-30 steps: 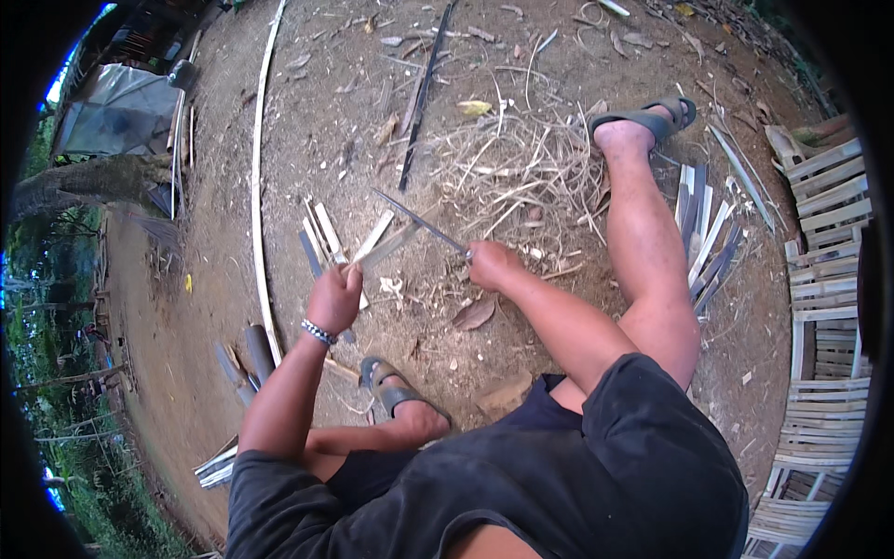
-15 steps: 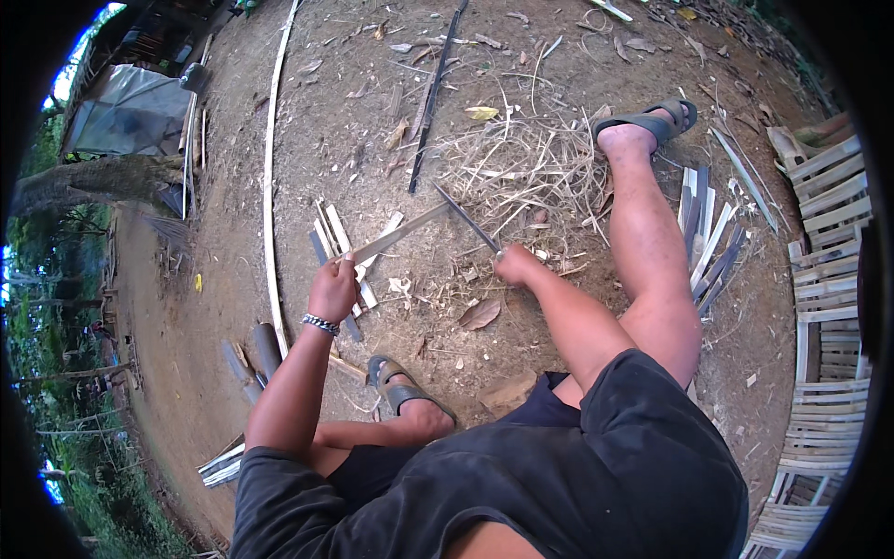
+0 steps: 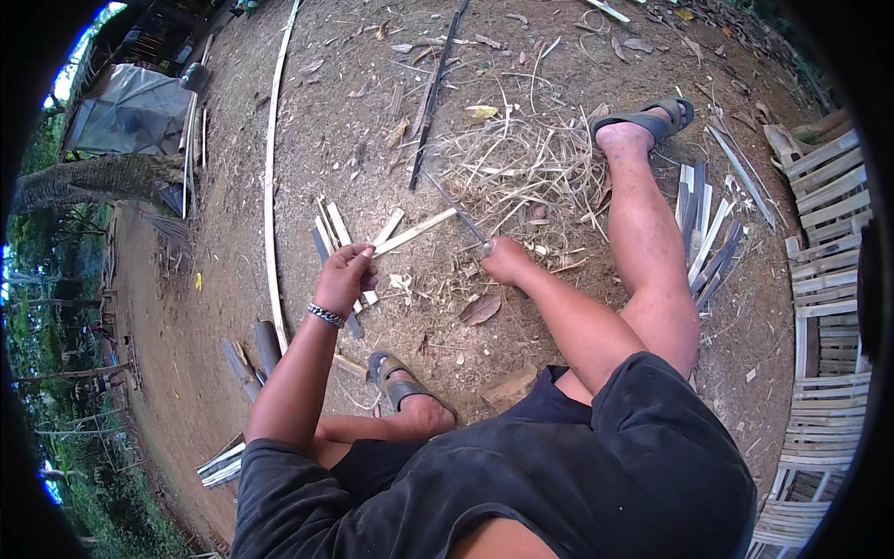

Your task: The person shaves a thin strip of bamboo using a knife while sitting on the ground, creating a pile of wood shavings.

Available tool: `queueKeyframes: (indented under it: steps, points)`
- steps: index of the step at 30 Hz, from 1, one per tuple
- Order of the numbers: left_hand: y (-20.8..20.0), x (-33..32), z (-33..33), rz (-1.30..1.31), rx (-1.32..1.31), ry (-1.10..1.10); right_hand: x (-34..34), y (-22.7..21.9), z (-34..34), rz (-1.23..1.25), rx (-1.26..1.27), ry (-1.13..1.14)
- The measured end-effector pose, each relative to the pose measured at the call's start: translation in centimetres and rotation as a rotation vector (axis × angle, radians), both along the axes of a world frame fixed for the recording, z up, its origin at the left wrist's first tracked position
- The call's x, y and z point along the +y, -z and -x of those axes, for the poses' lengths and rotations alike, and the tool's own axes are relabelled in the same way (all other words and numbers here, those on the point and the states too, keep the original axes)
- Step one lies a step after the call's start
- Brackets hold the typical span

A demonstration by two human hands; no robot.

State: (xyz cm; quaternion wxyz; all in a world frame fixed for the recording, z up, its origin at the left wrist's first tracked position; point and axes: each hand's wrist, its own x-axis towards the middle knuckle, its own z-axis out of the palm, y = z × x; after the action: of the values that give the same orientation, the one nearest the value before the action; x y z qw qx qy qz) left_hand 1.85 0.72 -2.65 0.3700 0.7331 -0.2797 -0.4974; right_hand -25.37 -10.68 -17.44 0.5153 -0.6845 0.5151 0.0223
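Note:
My left hand [image 3: 346, 276] is closed on one end of a pale, flat bamboo strip [image 3: 415, 231], pinching it between thumb and fingers. The strip slants up to the right, and its far end meets or nearly meets the blade of a knife [image 3: 458, 207]. My right hand [image 3: 507, 261] is wrapped round the knife's handle, which is mostly hidden, and the thin dark blade points up and left. Below my left hand lies a small bundle of split strips [image 3: 337, 224], partly covered by the hand.
Curly shavings [image 3: 531, 177] are heaped beyond the knife. More cut strips [image 3: 705, 224] lie beside my right leg. A long pale pole [image 3: 271, 177] runs along the ground at left, and a dark strip [image 3: 434, 102] lies ahead. A slatted bamboo structure [image 3: 829, 279] stands at right.
The bamboo strip has turned in my left hand, from a darker face to a pale one, and its slope is a little different. My right hand and the knife have shifted slightly left.

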Motion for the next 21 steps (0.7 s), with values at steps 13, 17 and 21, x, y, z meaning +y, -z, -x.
queueKeyframes:
  steps: [13, 17, 21]
  points:
    - [-3.7, -0.7, 2.2, 0.025, -1.221, 0.810, 3.0, -9.8, -3.1, 0.043, -0.145, -0.268]
    - [-3.2, -0.4, 2.5, 0.120, -1.281, 0.885, 2.9, -9.9, -3.4, 0.107, -0.102, -0.377]
    - [-2.7, -0.4, 2.9, 0.251, -1.297, 0.923, 0.4, -6.9, -1.3, -0.089, 0.071, -0.284]
